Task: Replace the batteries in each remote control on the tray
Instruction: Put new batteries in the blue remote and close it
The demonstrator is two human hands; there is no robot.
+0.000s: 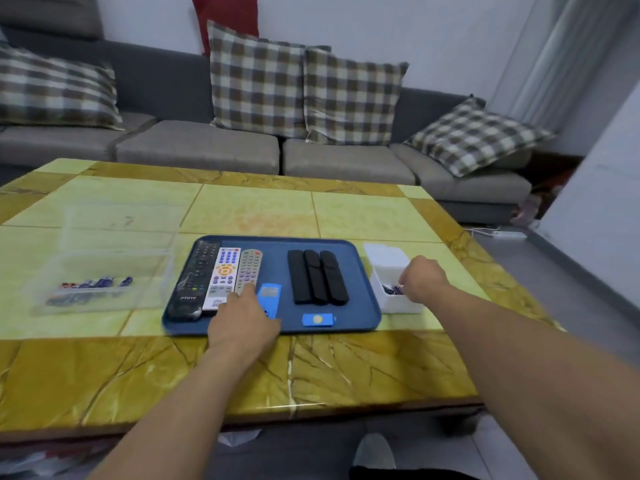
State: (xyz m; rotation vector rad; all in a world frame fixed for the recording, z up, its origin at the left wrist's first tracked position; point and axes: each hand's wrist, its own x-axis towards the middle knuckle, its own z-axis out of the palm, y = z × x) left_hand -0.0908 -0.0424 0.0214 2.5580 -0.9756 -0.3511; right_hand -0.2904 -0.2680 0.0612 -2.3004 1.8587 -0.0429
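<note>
Remotes (221, 275) lie under left hand (242, 320), fingers flat on them; right hand (420, 280) curls into white box (388, 268), hold unclear.

1 head-worn wide-angle camera looks forward and down over a table (242, 209), near, toward a sofa (197, 147).
</note>
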